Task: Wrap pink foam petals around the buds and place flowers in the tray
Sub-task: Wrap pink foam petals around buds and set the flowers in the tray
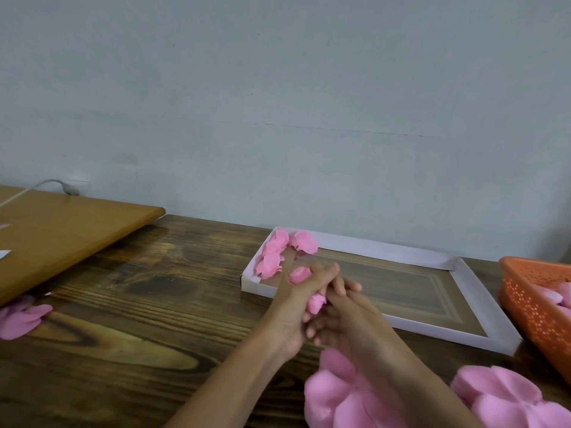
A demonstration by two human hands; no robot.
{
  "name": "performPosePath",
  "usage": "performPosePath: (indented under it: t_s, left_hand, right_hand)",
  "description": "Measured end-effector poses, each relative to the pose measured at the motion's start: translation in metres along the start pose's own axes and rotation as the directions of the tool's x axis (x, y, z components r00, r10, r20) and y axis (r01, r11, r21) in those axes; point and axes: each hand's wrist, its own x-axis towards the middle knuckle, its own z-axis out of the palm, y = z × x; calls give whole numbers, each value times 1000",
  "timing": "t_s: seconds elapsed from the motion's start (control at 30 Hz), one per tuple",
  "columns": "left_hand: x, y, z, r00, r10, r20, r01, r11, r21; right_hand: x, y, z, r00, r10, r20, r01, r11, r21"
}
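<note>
Head view caught the left hand (292,307) and right hand (350,316) pinching the pink foam flower (316,302) in curled fingers by the tray (386,247) rim; it looked light, squashy, best held at its base.

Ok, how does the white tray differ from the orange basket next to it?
The tray is white, shallow and solid-walled; the basket is orange, deeper and perforated. The tray shows whole, while the basket is cut off by the right edge. The tray holds finished flowers bunched in its far left corner; the basket holds loose-looking pink pieces. Both sit on the dark wooden table and hold pink foam.
</note>
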Motion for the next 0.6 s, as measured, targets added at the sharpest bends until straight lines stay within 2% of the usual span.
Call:
performPosePath:
  t_s: [0.03, 0.07, 0.1, 0.13, 0.17, 0.2, 0.23, 0.27, 0.37, 0.43, 0.6]
  left_hand:
    - [1, 0, 1, 999, -11, -43, 11, 1000, -9]
    - [4, -1, 1, 996, -2, -89, 1, 1000, -13]
    - [6, -1, 2, 989, 34, -145, -36, 999, -14]
    - [9, -4, 0, 972, 96, -216, -97, 995, 7]
    - [13, -6, -3, 944, 159, -289, -143, 987, 76]
    - [15, -7, -8, 918, 218, -332, -164, 969, 184]
    - [16, -9, -10, 905, 267, -331, -173, 942, 287]
    - [16, -11, -11, 904, 305, -299, -188, 913, 363]
    - [16, -16, -5, 915, 349, -204, -244, 879, 410]
    - [15, -18, -1, 912, 373, -169, -274, 862, 426]
    - [15, -21, -2, 914, 371, -165, -284, 875, 392]
  right_hand:
    - [-3, -1, -3, 999, -32, 9, 32, 996, -83]
    - [-6, -1, -9, 993, -116, 12, 115, 960, -257]
    - [-8, -1, -15, 965, -263, 18, 237, 838, -491]
    - [-9, 0, -22, 896, -443, 25, 331, 630, -703]
    - [-8, 0, -27, 791, -610, 38, 380, 441, -813]
    - [-9, -3, -29, 689, -723, 52, 398, 318, -861]
    - [-9, -6, -30, 634, -769, 83, 427, 257, -867]
    - [-9, -9, -31, 609, -779, 146, 476, 212, -854]
    - [-11, -10, -29, 611, -696, 376, 584, 76, -808]
    - [-12, -6, -27, 603, -688, 404, 577, 27, -816]
    - [-10, -1, -24, 556, -731, 395, 569, -11, -822]
